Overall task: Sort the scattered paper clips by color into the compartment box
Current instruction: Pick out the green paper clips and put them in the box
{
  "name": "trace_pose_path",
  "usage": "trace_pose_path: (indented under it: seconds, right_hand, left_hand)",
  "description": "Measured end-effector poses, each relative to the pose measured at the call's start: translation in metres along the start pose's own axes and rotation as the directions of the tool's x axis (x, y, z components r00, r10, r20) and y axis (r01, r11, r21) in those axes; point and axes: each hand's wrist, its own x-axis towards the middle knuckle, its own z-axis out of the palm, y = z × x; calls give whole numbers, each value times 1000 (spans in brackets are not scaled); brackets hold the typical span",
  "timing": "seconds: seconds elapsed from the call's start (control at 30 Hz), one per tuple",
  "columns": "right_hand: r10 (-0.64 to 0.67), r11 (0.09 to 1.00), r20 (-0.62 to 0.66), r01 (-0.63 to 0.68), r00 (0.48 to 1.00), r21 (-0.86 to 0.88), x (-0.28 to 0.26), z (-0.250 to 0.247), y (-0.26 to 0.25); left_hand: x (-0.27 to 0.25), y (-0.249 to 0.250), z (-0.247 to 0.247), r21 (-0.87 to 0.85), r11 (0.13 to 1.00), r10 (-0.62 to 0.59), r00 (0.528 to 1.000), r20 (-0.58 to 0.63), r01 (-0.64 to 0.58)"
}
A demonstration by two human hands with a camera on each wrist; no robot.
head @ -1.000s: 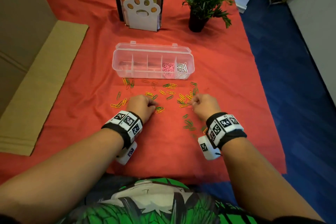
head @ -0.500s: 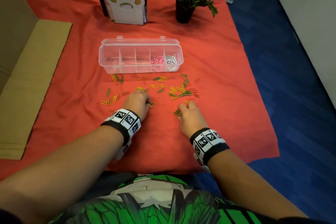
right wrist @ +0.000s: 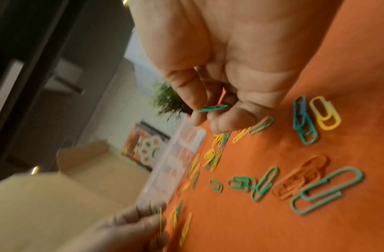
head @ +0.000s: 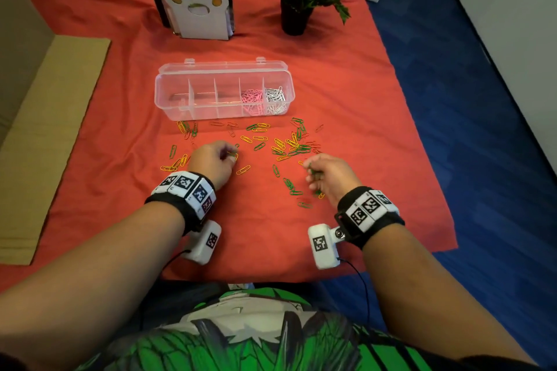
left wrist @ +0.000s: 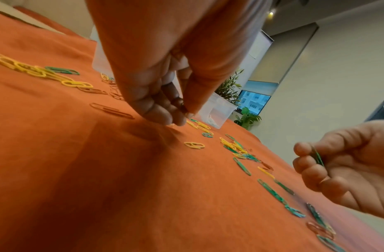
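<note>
Your right hand (head: pixel 328 176) has lifted off the red-clothed desk (head: pixel 120 129), fingers pinching green wire paper clips (right wrist: pixel 212 108); your left hand (head: pixel 211 159) still pinches yellow clips (head: pixel 232 155). Both colours remain unsorted beside the clear plastic compartment box (head: pixel 223 93).

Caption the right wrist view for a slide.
Right hand pinches a green paper clip above scattered clips on orange cloth.
</note>
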Motion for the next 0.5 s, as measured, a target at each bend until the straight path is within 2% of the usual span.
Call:
trace_pose_path:
  seconds: [0.03,0.1,0.17,0.23,0.27,0.3,0.37,0.43,0.5]
  right_hand:
    - [6,995,4,-7,1000,101,-4,-6,-1]
    - [16,986,3,-16,1000,167,-9,-14,0]
    - [29,997,-19,-27,999,71,-10,-18,6]
    - [29,987,-35,-34,999,-159,-9,-18,13]
    - [-2,952,-35,-9,999,-307,-9,-17,16]
    - [-51,884,-22,35,998,-466,-9,-16,19]
    - [-137,698,34,121,990,-706,-13,-12,25]
    - [-186,608,59,162,981,-777,-17,-8,33]
    - [-209,599,43,163,977,-784,-20,-5,39]
  left_hand:
    - [0,1,2,-39,999,-12,1000,22,13]
    - [0,5,6,-217,971,-81,992,95,100]
    - [-2,12,12,-445,860,-169,962,214,250]
    - [-4,18,14,-548,771,-193,939,284,324]
    - [-5,19,15,-540,778,-192,940,281,320]
    - [-5,19,14,-494,822,-183,953,243,284]
    - [-3,18,13,-269,951,-128,986,111,154]
    - [-4,20,12,-89,995,-43,998,37,46]
    - [-5,26,17,-108,994,32,998,52,-26]
